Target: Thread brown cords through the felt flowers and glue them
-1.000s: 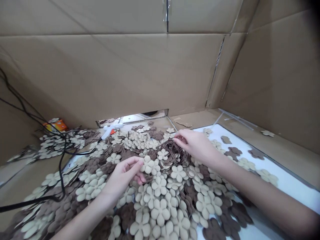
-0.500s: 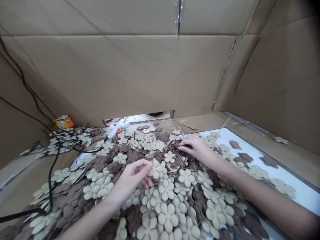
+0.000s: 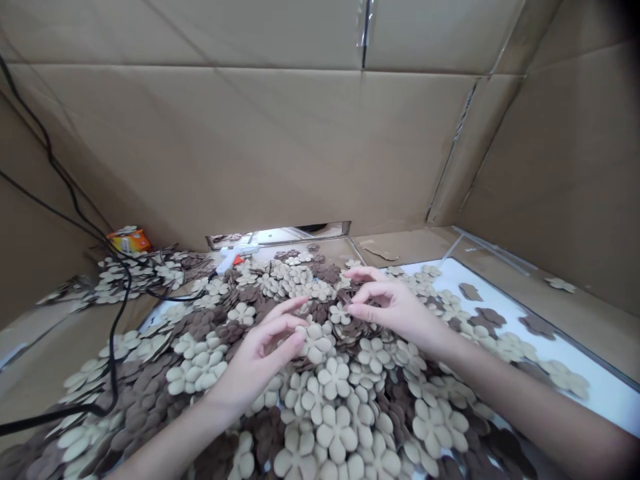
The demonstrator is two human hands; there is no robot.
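In the head view, my left hand (image 3: pixel 267 350) has its thumb and a finger closed at the edge of a cream flower-shaped fabric piece (image 3: pixel 317 344), its upper finger stretched forward. To its right, my right hand (image 3: pixel 387 305) is curled, thumb and fingertips close together near a small dark brown bit; what they hold is too small to make out. Beneath both hands spreads a deep heap of cream flower pieces (image 3: pixel 336 432) and dark brown flower pieces (image 3: pixel 143 420).
A white glue gun (image 3: pixel 231 259) with an orange-red part lies behind the heap. Black cables (image 3: pixel 117 327) hang down on the left. An orange-yellow box (image 3: pixel 131 241) stands at the back left. Cardboard walls (image 3: pixel 280 147) enclose the surface; a white board (image 3: pixel 465 280) shows right.
My right hand has drawn back a little from the tangle of dark brown strips, its fingers now lower and nearer my left hand. My left hand's upper fingers have stretched forward.
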